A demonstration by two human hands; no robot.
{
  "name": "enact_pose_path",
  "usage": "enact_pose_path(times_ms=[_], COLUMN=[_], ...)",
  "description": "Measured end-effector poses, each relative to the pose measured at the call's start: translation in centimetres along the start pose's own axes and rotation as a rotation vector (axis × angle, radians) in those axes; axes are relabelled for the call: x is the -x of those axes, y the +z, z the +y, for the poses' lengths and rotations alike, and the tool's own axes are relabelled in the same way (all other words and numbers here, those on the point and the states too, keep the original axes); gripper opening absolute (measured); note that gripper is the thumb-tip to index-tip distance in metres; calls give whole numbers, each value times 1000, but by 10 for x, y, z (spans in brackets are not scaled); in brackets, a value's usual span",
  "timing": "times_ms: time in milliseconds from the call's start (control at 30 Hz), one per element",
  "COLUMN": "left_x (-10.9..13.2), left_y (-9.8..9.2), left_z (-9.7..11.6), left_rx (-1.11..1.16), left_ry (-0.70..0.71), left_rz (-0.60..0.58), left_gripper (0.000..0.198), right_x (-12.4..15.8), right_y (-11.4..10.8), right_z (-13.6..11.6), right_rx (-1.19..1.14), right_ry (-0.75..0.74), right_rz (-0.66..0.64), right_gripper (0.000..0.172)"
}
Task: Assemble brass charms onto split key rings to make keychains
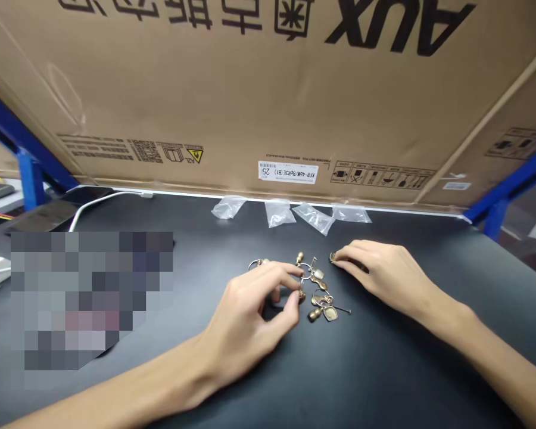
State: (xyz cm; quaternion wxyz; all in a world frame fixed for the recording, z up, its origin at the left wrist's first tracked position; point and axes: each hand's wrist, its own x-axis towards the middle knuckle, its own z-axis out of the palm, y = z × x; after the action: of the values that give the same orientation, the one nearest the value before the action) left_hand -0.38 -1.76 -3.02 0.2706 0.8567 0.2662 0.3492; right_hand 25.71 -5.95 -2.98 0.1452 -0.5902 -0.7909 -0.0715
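On the black table top, my left hand point(259, 310) is closed, thumb and forefinger pinching a small brass charm point(302, 295). Close beyond those fingertips lies a key ring point(307, 271) with a gourd-shaped charm point(299, 257) and a pale square charm point(318, 274). A second key ring point(323, 298), nearer me, carries another square charm point(330, 313), a gourd-like piece point(315, 314) and a thin pin. Part of a further ring point(253, 264) shows behind my left hand. To the right, my right hand point(379, 268) pinches a small brass-coloured piece point(332, 257), mostly covered by its fingertips.
Several clear plastic bags point(279, 213) lie along the back edge, against a large cardboard box point(268, 95). Blue frame posts point(495, 196) flank the table. A white cable point(93, 199) and a dark phone-like slab point(44, 215) are at the left, behind a pixelated patch.
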Motion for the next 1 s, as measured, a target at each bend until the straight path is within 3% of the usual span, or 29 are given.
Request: enact_pose_path(times_ms=[300,667,1000], left_x=[-1,-1,3], left_y=[0,0,4], left_z=[0,1,-1], left_rx=[-5,6,-78], left_ry=[0,8,143], left_rz=[6,13,-67], left_gripper=[10,11,13], right_x=[1,1,8], right_y=[-1,-20,-21], right_z=[-4,-39,-61], right_rx=[78,-431,-573], right_ry=[-48,57,-48], right_rz=[1,87,90], right_gripper=[25,14,11])
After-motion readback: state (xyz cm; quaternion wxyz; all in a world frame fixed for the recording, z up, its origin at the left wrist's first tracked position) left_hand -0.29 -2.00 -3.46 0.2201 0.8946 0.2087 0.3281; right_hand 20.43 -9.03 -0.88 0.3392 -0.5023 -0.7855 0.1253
